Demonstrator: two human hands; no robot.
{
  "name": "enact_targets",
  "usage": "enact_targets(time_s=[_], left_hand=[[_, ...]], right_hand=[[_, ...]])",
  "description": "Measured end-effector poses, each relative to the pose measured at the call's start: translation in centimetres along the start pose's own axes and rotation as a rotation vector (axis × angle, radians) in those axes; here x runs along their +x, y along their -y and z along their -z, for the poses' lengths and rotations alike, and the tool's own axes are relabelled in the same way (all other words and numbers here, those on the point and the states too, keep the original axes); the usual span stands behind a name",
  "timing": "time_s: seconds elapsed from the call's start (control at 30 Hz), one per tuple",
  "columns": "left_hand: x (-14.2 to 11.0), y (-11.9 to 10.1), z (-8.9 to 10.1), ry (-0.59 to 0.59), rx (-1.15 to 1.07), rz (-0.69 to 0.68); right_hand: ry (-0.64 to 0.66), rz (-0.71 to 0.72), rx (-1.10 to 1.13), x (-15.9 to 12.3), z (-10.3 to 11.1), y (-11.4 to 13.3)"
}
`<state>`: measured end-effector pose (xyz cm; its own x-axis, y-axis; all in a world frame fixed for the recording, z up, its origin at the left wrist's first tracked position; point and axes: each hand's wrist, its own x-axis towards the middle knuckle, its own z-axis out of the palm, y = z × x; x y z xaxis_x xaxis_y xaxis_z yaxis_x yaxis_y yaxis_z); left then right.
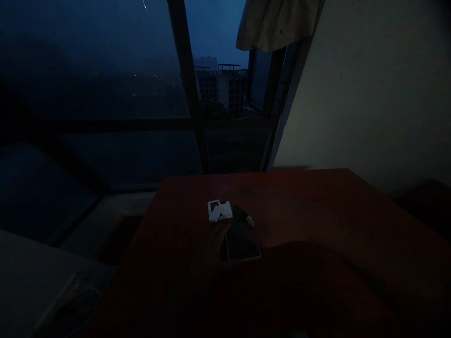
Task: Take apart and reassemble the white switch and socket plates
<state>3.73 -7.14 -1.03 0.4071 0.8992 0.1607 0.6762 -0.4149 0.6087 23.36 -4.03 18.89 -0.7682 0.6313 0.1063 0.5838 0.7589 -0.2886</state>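
Observation:
The scene is very dim, so the hands show only faintly. My left hand [209, 241] lies at the left side of a dark flat box-like object with pale edges [244, 249], its fingers curved around that side. Above the object, my right hand [262, 223] reaches in from the right, fingers bent inward by a dark green piece [239, 215]. A small white pronged thing [250, 220] shows at its fingertips; I cannot make out exactly what the fingers grip. Just beyond the left fingers sits a small white open tray or frame [225, 209] with a white flap [215, 214].
Both hands are over a reddish-brown table [169, 206]. Behind it stand dark-framed windows [195, 124], with a building outside. A cloth curtain [278, 23] hangs at top right beside a pale wall [369, 94].

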Motion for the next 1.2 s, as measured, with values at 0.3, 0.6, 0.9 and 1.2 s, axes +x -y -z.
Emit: enact_targets(time_s=[0.3, 0.6, 0.9, 1.2], left_hand=[[0.2, -0.4, 0.2, 0.022, -0.027, 0.031], [0.0, 0.0, -0.1, 0.000, -0.038, 0.033], [0.1, 0.0, 0.0, -0.004, -0.044, 0.028], [0.2, -0.1, -0.1, 0.011, -0.019, 0.039]], right_hand=[[-0.007, 0.079, -0.025, 0.4, -0.7, -0.1], [-0.062, -0.120, -0.201, 0.8, -0.8, -0.6], [-0.095, -0.118, -0.141, 0.6, -0.7, -1.4], [-0.064, -0.103, -0.106, 0.6, -0.5, -1.0]])
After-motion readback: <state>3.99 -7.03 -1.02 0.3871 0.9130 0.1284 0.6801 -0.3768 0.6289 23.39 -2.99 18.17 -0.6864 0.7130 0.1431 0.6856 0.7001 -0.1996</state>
